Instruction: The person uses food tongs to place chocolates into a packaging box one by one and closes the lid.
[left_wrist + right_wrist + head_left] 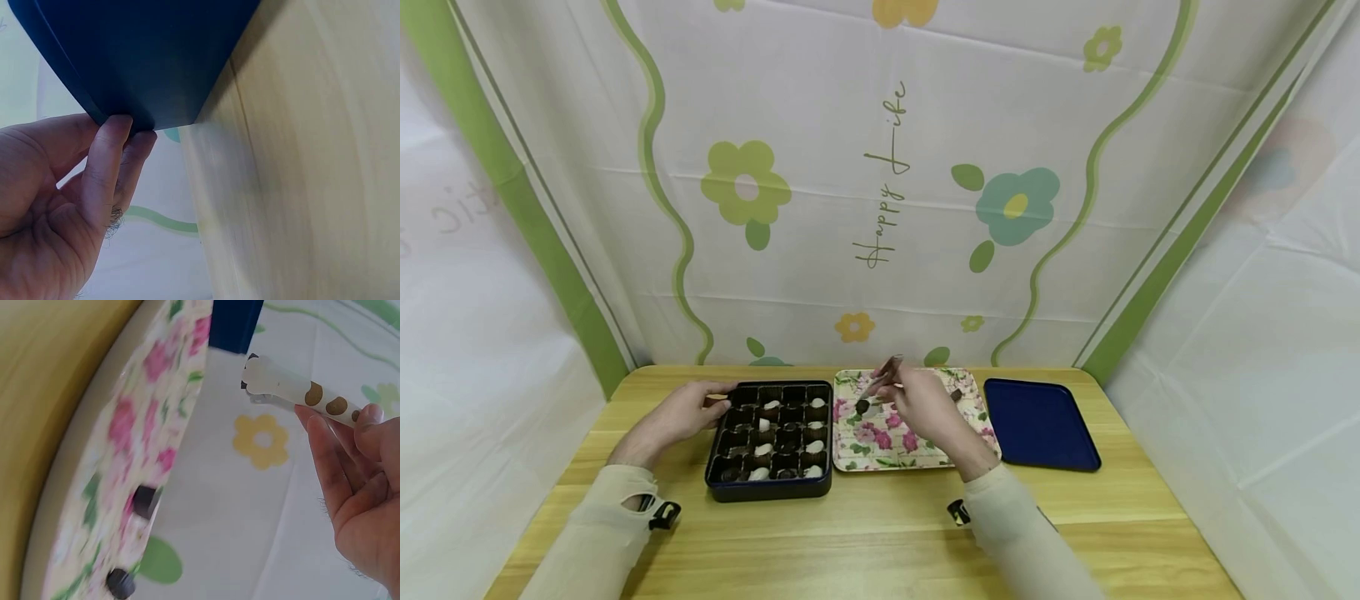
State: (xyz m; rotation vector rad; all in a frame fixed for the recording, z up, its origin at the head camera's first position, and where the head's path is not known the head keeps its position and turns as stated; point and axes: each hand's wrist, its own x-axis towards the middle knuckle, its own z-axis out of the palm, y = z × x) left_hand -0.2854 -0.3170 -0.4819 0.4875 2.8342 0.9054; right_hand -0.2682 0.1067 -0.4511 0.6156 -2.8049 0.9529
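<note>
My left hand (688,411) grips the back left corner of a dark blue box (769,490), fingertips (111,134) against its side wall. The box stands open, its divided insert holding several dark and white chocolates. Over the flowered tray (868,458), my right hand (928,407) pinches a pair of paw-shaped tongs (284,387) with brown spots, between thumb and fingers. A small dark chocolate (862,407) sits at the tongs' tips, largely hidden behind the white paw in the right wrist view. Two dark chocolates (147,501) lie on the tray near my right hand.
Right of the tray lies a flat dark blue lid (1041,425). Everything rests on a wooden table (880,533), with a printed white curtain (820,275) rising behind its back edge and plain white cloth at both sides.
</note>
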